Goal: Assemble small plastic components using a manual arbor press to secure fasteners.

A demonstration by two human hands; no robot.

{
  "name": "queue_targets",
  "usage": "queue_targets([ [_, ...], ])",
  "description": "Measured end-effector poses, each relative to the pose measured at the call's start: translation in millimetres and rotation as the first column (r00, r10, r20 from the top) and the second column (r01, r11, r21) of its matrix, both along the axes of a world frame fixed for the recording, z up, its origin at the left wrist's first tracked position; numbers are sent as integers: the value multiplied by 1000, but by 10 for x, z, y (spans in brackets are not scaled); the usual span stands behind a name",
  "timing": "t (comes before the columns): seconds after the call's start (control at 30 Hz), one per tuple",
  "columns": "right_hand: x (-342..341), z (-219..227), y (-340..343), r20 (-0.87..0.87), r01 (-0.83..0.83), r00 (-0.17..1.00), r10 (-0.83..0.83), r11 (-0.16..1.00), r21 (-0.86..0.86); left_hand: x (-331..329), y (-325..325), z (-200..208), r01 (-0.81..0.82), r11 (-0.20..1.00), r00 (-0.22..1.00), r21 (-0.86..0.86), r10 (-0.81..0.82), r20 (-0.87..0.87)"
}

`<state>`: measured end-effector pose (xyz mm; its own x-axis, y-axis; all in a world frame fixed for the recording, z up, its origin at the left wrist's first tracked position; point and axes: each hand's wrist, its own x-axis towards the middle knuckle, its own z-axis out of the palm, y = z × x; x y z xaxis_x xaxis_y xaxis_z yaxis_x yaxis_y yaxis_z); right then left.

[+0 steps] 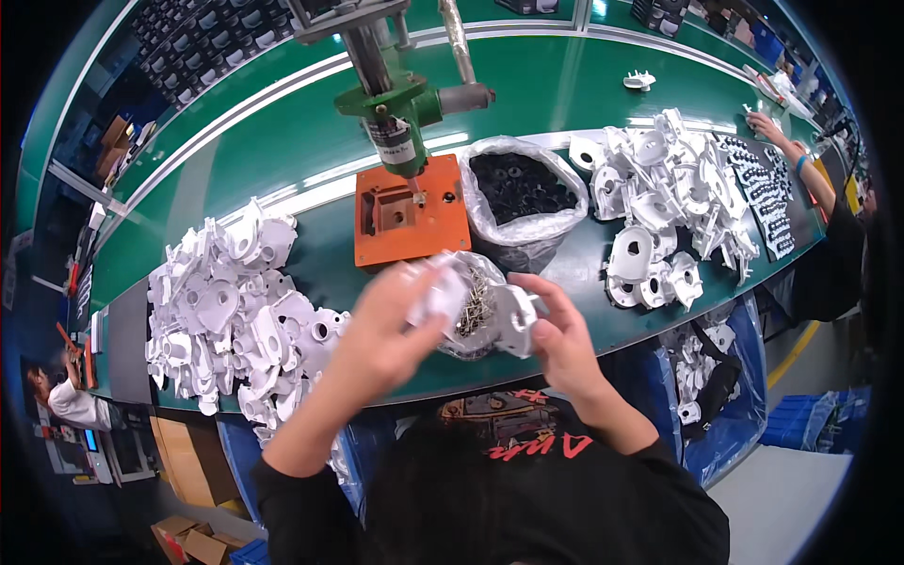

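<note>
My left hand [377, 334], smeared by motion, grips a white plastic part [443, 296] in front of the orange block. In my right hand [568, 350] is another white plastic part [513, 321] with a rounded opening, pinched between thumb and fingers. Between and just beyond the two hands sits a clear bag of small metal screws or pins [478, 303], partly hidden by the held parts. Past it lies an orange fixture block [377, 247] with a recessed pocket. The green press head [395, 104] stands over that block, its tip close to the pocket.
White plastic parts lie heaped at left [221, 301] and at right [659, 188]. A plastic-lined tub of black parts [523, 188] stands right of the fixture. Rows of small parts [765, 202] lie farther right, near a co-worker's hand [767, 127]. Blue-lined bins [744, 377] sit below the table edge.
</note>
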<state>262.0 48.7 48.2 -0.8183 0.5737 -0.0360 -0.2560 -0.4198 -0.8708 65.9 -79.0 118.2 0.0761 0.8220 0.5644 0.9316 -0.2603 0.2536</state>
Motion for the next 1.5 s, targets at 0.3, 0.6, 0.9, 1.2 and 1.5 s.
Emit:
queue_targets([
  [0.3,-109,165,-157,-97,-49,995,39,994,-102,444,161,-540,139,950,920,280,-229,318],
  [0.6,-157,38,-156,-87,-71,995,53,975,-209,513,186,-559,-41,956,782,290,-150,604],
  [0.9,-202,121,-217,-75,-93,994,78,970,-225,463,209,-343,45,931,847,363,-228,480],
  [1.2,-129,-4,-156,-148,-179,977,151,963,-202,492,206,-433,63,947,810,316,-233,538],
  [1.5,-140,26,-136,-254,-379,915,312,882,-280,520,154,-345,114,937,787,331,-289,545],
])
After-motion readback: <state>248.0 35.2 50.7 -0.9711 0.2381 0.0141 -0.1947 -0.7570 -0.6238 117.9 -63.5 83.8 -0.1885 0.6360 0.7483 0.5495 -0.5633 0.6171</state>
